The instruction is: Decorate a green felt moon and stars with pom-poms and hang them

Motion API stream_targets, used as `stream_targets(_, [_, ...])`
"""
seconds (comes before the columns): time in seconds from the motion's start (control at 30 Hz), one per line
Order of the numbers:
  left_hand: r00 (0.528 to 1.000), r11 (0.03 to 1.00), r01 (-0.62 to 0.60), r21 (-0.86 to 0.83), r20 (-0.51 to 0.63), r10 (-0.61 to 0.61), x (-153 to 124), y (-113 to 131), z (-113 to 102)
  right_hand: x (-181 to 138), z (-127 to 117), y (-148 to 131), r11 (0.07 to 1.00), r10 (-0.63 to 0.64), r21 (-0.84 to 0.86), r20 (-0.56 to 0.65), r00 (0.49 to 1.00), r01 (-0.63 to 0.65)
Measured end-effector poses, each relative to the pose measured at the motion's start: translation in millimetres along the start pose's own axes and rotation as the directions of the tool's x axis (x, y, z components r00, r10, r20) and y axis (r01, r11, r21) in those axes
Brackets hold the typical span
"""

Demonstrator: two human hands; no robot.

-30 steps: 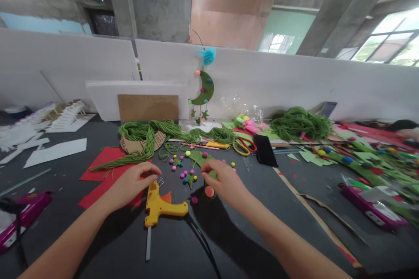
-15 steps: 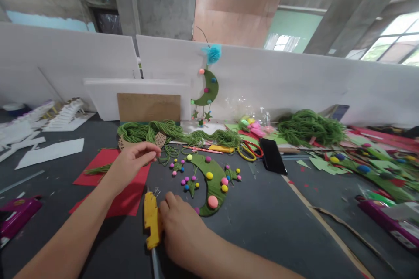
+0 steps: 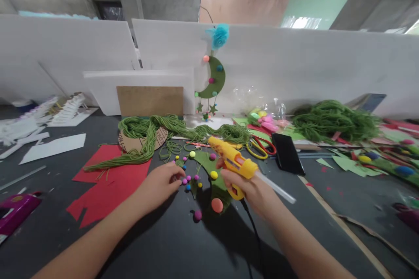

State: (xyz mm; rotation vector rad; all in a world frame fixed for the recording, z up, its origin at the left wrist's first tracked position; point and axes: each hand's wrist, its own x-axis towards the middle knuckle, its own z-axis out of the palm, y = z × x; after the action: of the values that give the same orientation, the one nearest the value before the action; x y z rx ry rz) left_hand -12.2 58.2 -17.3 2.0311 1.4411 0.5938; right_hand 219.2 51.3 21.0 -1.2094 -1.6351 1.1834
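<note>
My right hand (image 3: 250, 185) is wrapped round a yellow hot glue gun (image 3: 234, 157), raised with its nozzle to the upper left. A clear glue stick (image 3: 276, 187) juts from its back. Under it lies a green felt crescent moon (image 3: 204, 163) with coloured pom-poms, partly hidden by gun and hand. My left hand (image 3: 160, 185) is low over the table, its fingers bent together beside a small green star (image 3: 194, 187) with pom-poms; what is between the fingertips is hidden. A loose purple pom-pom (image 3: 197, 215) lies below the star.
Green yarn (image 3: 147, 135) on a cardboard holder lies across red felt sheets (image 3: 108, 196). Scissors (image 3: 262, 147) and a black phone (image 3: 288, 154) are behind the moon. A finished moon ornament (image 3: 218, 76) hangs against the white board. The gun's black cord (image 3: 255, 231) trails towards me.
My right hand has picked up the glue gun from the table and brought it over the moon. My left hand has moved right and down to the stars. The view has shifted slightly.
</note>
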Motion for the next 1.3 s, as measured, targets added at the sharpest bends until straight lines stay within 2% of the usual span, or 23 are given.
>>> stream_targets(0.07, [0.999, 0.993, -0.031, 0.115, -0.03, 0.035, 1, -3, 10, -2, -3, 7, 0.995, 0.037, 0.091, -0.032, 0.999, -0.034])
stream_targets(0.13, [0.998, 0.985, -0.054, 0.165, -0.028, 0.059, 2, -6, 14, -4, -3, 11, 0.993, 0.04, 0.111, -0.046, 0.998, -0.035])
stream_targets(0.3, [0.995, 0.981, -0.095, 0.171, 0.012, 0.094, 4, -10, 21, -5, -2, 8, 0.995, 0.037, 0.09, 0.001, 0.999, -0.037])
stream_targets(0.47, [0.989, 0.974, -0.139, 0.181, -0.024, 0.145, 4, -11, 26, -3, -5, 13, 0.998, 0.048, 0.038, -0.024, 0.999, -0.047])
stream_targets(0.57, [0.995, 0.988, -0.079, 0.131, -0.049, 0.086, 2, -11, 24, -2, -6, 17, 0.997, 0.059, 0.054, -0.026, 0.998, -0.058])
stream_targets(0.73, [0.996, 0.996, 0.084, -0.023, 0.007, -0.084, -3, -11, 19, -2, -5, 19, 0.995, 0.075, 0.064, -0.021, 0.997, -0.073])
stream_targets(0.83, [0.993, 0.991, 0.113, -0.068, -0.007, -0.114, -5, -11, 14, -3, -3, 13, 0.993, 0.087, 0.085, -0.043, 0.995, -0.084])
stream_targets(0.9, [0.986, 0.972, 0.158, -0.176, -0.028, -0.165, -7, -10, 9, -3, -3, 6, 0.983, 0.11, 0.151, -0.048, 0.993, -0.101])
stream_targets(1.0, [0.963, 0.881, 0.251, -0.4, 0.01, -0.27, -8, -8, 2, -1, -3, -4, 0.95, 0.162, 0.272, 0.001, 0.987, -0.157])
stream_targets(1.07, [0.948, 0.79, 0.298, -0.535, 0.068, -0.311, -9, -6, 0, 1, -5, -7, 0.936, 0.19, 0.291, 0.056, 0.98, -0.198])
stream_targets(1.2, [0.919, 0.562, 0.365, -0.742, 0.191, -0.345, -10, -2, 3, -2, -7, -3, 0.948, 0.224, 0.194, 0.158, 0.962, -0.253])
stream_targets(1.3, [0.891, 0.374, 0.42, -0.827, 0.298, -0.341, -11, 1, 6, -8, -7, 5, 0.948, 0.254, 0.132, 0.24, 0.937, -0.291])
